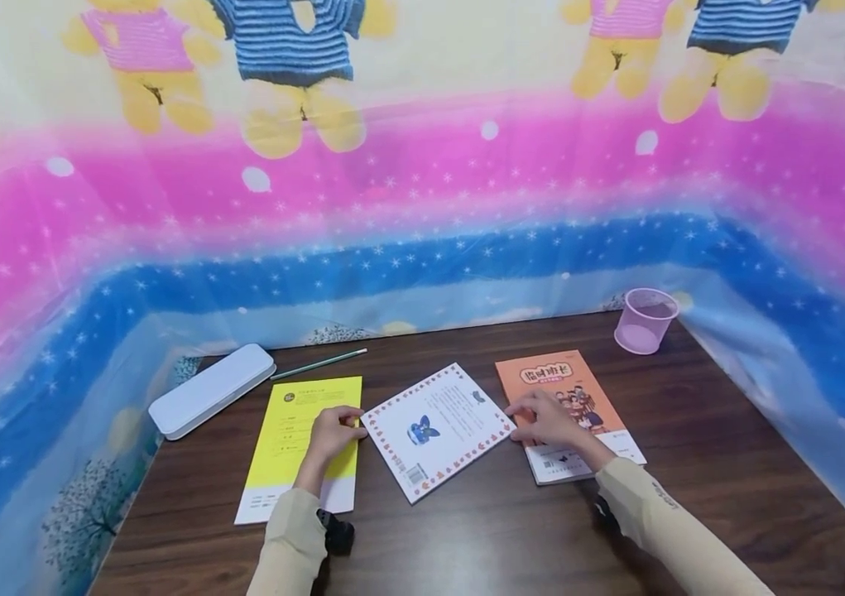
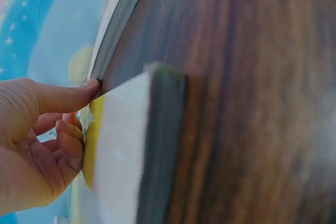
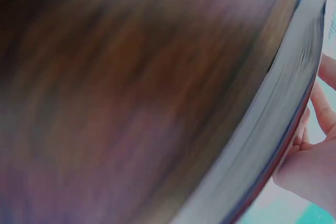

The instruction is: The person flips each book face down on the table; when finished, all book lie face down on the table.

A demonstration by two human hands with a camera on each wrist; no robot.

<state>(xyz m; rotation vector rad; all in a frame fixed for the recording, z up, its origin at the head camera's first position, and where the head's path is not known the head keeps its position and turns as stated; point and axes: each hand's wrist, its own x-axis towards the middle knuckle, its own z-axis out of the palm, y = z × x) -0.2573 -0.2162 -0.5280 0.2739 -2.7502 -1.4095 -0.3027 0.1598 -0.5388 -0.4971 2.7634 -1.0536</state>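
Observation:
A white book (image 1: 459, 434) with a border of small orange-red figures and a blue butterfly picture lies turned at an angle between my hands. At its left corner, my left hand (image 1: 334, 432) holds the edge with thumb and fingers, above a yellow and white book (image 1: 303, 443). My right hand (image 1: 544, 420) holds the right corner between thumb and fingers, over an orange and white book (image 1: 578, 406). In the left wrist view, the thumb (image 2: 79, 97) meets the book's edge while the other fingers curl below. The right wrist view is blurred, and a book's page edge hides part of the right hand (image 3: 315, 150).
A white pencil case (image 1: 213, 391) lies at the back left of the dark wooden table (image 1: 467, 546), with a green pencil (image 1: 321, 362) beside it. A pink mesh cup (image 1: 644, 324) stands at the back right. Printed cloth (image 1: 422, 207) hangs behind the table.

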